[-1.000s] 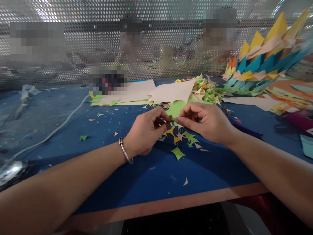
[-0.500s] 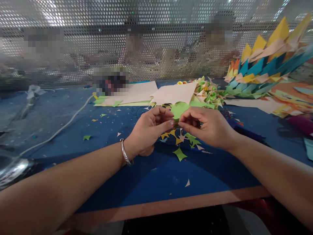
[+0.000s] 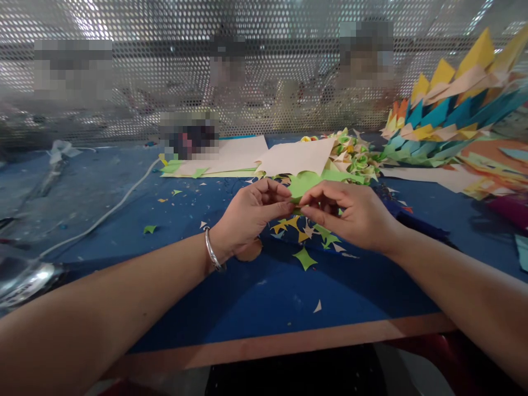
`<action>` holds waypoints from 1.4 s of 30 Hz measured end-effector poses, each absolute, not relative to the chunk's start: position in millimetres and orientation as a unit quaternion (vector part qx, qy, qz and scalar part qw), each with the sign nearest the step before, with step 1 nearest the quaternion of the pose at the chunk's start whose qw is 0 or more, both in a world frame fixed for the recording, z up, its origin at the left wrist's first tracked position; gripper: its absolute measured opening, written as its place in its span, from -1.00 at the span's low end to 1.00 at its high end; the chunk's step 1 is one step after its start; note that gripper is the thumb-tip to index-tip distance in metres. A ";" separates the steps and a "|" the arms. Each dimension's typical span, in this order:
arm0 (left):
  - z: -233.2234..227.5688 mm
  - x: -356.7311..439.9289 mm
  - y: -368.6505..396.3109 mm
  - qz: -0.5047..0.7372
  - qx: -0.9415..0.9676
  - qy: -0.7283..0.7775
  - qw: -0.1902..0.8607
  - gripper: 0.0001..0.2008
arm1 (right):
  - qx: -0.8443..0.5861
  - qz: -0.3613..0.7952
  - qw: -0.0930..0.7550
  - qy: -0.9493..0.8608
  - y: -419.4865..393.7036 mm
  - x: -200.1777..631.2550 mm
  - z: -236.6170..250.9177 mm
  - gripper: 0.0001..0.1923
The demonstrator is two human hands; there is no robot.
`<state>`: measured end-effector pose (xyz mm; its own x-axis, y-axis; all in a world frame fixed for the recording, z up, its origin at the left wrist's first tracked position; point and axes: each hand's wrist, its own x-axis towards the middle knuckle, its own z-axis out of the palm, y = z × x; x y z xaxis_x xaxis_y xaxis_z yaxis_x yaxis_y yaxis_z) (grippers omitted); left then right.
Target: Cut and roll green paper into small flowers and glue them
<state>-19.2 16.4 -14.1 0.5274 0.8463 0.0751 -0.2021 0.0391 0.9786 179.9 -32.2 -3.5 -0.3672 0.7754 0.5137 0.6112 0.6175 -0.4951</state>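
Since a second ago your two hands have drawn closer together and lifted a little toward the green sheet, and the view has tipped slightly downward. Your left hand [image 3: 251,217] pinches one end of a small green paper piece [image 3: 297,208] between thumb and forefinger; your right hand [image 3: 350,214] pinches the other end, fingertips of both hands almost touching. That piece sits just above the tabletop [image 3: 256,297], in front of a larger green sheet [image 3: 303,182] with a scalloped edge. A silver bangle [image 3: 213,252] rings your left wrist.

No brand, label or writing can be read anywhere; several patches are blurred out.

Blue covering lies over the tabletop, with a bare wooden edge nearest you. Paper scraps [image 3: 305,234] in green, yellow and cream lie scattered beneath your hands. Cream sheets [image 3: 295,157] lie beyond, beside a heap of small folded paper flowers [image 3: 352,157]. A stack of pointed coloured papers [image 3: 449,115] rises at the right. A white cord [image 3: 103,217] trails across the left. Perforated metal screen [image 3: 165,66] closes off the back, with people dimly behind it.
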 end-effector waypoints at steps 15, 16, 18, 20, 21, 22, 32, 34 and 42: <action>-14.9 -17.0 15.6 0.389 0.611 0.268 0.635 -0.76 | -0.460 0.215 0.395 -0.766 -31.2 178.9 -5.7 -0.87; -14.5 -16.7 15.2 0.388 0.610 0.276 0.633 -0.76 | -0.459 0.221 0.396 -0.764 -30.8 178.4 -6.0 -0.86; -13.5 -16.3 14.1 0.384 0.607 0.288 0.633 -0.76 | -0.456 0.226 0.400 -0.762 -29.6 177.8 -6.6 -0.83; -12.4 -16.1 13.1 0.382 0.605 0.288 0.636 -0.75 | -0.456 0.231 0.406 -0.758 -28.4 177.7 -7.0 -0.80; -12.0 -16.0 12.7 0.384 0.604 0.285 0.637 -0.75 | -0.457 0.236 0.406 -0.755 -28.0 177.7 -7.0 -0.78; -11.9 -15.9 12.3 0.388 0.604 0.282 0.636 -0.75 | -0.458 0.242 0.406 -0.753 -27.6 177.7 -6.8 -0.76; -11.8 -15.1 10.2 0.433 0.598 0.284 0.612 -0.66 | -0.464 0.231 0.394 -0.759 -28.3 177.3 -3.5 -0.79; -9.7 -13.7 6.4 0.428 0.565 0.300 0.638 -0.64 | -0.463 0.220 0.405 -0.757 -28.5 177.3 -4.7 -0.79; -9.6 -10.0 -6.6 0.387 0.491 0.347 0.699 -0.64 | -0.473 0.170 0.403 -0.765 -30.1 176.1 -9.7 -0.77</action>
